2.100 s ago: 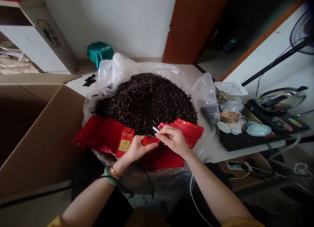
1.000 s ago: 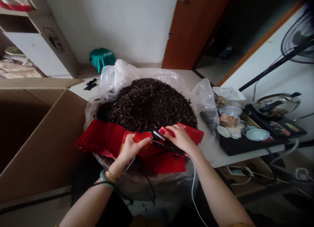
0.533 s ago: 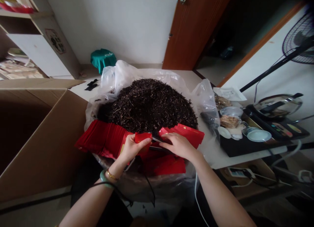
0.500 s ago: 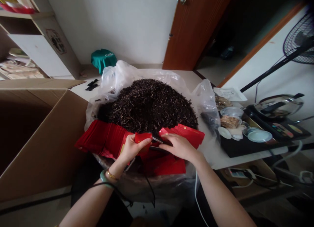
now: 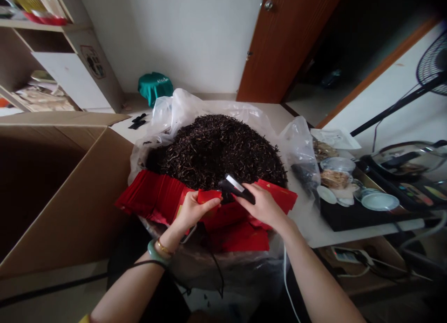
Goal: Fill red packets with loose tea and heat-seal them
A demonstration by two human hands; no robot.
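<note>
My left hand point(image 5: 192, 209) is closed on a small red packet point(image 5: 208, 195), pinched between thumb and fingers. My right hand point(image 5: 262, 203) is wrapped around a black hand-held bag sealer point(image 5: 240, 191) with a pale strip on its top. The sealer's tip lies just right of the packet, apart from it. Behind both hands rises a large heap of dark dried tea leaves point(image 5: 220, 148) in a clear plastic bag point(image 5: 181, 104). A row of red packets point(image 5: 150, 196) stands to the left; more red packets point(image 5: 240, 237) lie below and right of my hands.
An open cardboard box point(image 5: 80, 188) stands at the left. To the right, a black tray point(image 5: 340, 218) carries cups, a clear jar point(image 5: 338, 167) and a kettle with a glass lid point(image 5: 412, 155). A white cord point(image 5: 286, 281) hangs below my right forearm. A fan point(image 5: 433, 64) stands at far right.
My right hand has turned and lifted the sealer, so its pale-striped top now faces up and away from the packet. My left hand still pinches the packet. The view has shifted slightly left.
</note>
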